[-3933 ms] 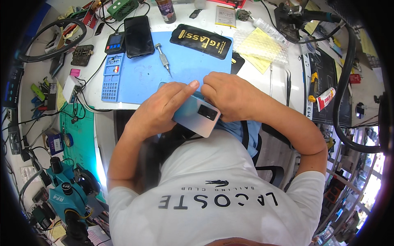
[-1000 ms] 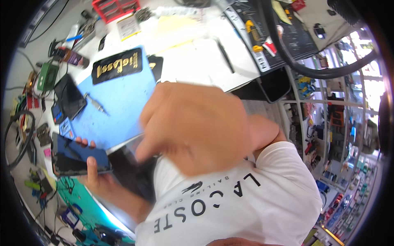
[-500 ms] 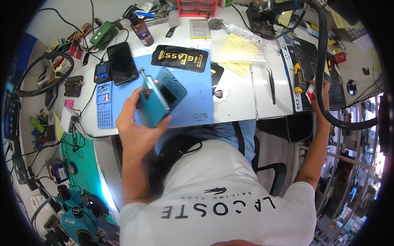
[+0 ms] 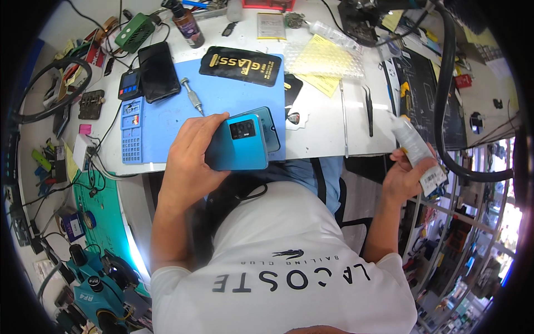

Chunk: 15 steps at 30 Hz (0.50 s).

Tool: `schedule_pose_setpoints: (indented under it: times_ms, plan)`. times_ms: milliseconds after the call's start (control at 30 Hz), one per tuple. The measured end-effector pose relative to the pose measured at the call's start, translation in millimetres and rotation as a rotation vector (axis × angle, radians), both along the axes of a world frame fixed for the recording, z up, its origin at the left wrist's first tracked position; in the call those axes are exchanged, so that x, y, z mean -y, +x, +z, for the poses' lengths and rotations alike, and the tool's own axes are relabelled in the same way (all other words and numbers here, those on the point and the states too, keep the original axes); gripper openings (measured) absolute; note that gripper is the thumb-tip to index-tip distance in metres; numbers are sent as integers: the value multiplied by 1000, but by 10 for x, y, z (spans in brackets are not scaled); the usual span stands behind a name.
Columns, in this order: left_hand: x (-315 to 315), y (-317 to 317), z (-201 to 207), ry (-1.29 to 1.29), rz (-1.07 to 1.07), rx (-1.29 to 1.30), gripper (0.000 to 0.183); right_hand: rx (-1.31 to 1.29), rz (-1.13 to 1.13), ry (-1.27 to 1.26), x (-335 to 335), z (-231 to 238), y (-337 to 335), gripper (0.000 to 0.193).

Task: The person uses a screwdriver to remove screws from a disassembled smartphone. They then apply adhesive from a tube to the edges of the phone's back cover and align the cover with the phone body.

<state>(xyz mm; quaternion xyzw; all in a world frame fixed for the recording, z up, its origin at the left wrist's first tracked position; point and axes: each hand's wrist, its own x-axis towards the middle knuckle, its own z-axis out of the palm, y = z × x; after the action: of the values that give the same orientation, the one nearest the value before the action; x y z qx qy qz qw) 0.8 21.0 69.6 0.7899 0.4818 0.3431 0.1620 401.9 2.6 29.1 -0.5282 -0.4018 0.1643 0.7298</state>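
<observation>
My left hand (image 4: pixel 189 153) is closed around a glossy blue phone (image 4: pixel 245 153) with a dark camera block, tilted over the mat's front edge. A second thin blue-green panel (image 4: pixel 271 131) sticks out behind it; whether the two are joined I cannot tell. In my right hand (image 4: pixel 403 181) is a pale squeeze tube (image 4: pixel 414 147) with a barcode label, held beyond the table's front edge at the right. A small screwdriver (image 4: pixel 192 96) lies on the blue work mat (image 4: pixel 167 142) just past my left fingers.
Around the mat lie a black phone (image 4: pixel 159 72), a black screen-protector card (image 4: pixel 240 65) and a blue parts tray (image 4: pixel 132 131). Tweezers (image 4: pixel 368 111) and a thin metal rod (image 4: pixel 344 119) rest right of centre. A thick black cable (image 4: pixel 442 100) arcs down at the right.
My right hand has come off the dark mat at the right, drawing back toward me with the tube. My left hand has turned the phone and moved it right and nearer, uncovering the screwdriver.
</observation>
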Motion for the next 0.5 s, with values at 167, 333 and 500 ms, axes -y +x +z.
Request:
schedule_pose_setpoints:
  times_ms: [167, 333, 500]
  plan:
    - [-38, 115, 4, -12, -118, -42, 70, -19, 427, -27, -110, 162, -717, 51]
    - [-41, 142, 5, 0, -137, -48, 66, 32, 624, -114, -322, 264, -1020, 41]
    - [-16, 115, 13, -1, -125, -47, 66, 22, 617, -123, -364, 303, -1080, 40]
